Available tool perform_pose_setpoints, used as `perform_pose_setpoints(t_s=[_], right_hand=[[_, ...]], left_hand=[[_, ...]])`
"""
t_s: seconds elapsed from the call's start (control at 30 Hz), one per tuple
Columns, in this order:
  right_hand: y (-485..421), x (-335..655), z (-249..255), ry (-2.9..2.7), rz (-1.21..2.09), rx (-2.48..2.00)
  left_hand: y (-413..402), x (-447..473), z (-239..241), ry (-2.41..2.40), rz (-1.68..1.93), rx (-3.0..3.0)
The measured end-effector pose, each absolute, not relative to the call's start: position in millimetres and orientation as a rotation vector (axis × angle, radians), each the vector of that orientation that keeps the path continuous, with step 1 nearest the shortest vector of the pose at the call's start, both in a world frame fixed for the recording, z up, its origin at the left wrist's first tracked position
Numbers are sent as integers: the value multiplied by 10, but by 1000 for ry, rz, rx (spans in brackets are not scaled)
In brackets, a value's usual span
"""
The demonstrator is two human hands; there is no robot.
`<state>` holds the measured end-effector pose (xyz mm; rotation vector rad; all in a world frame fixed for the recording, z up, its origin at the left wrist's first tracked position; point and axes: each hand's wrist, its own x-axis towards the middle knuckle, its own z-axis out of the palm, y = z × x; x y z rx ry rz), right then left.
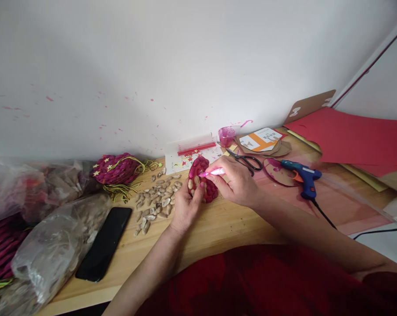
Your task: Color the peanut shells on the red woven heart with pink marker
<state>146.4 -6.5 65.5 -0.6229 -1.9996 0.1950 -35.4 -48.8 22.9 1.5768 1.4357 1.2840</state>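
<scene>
My left hand (186, 206) grips a round piece made of red peanut shells (203, 177), held tilted above the wooden table (218, 228). My right hand (236, 180) is closed on a pink pen-like stick (213, 172) whose tip touches the top of the red piece. A scatter of plain peanut shells (157, 199) lies on the table just left of my left hand.
A black phone (104, 243) and clear plastic bags (53, 250) lie at the left. Another red shell piece with stars (114, 169) sits by the wall. Black scissors (247, 161), a blue glue gun (303, 177), a pink cup (226, 136) and red paper (356, 138) lie to the right.
</scene>
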Motion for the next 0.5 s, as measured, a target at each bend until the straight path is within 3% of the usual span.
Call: perform_pose_setpoints(t_s=[0.5], right_hand=[[-44, 1475, 668, -1973, 197, -606]], left_hand=[[-461, -363, 179, 1468, 1268, 1561]])
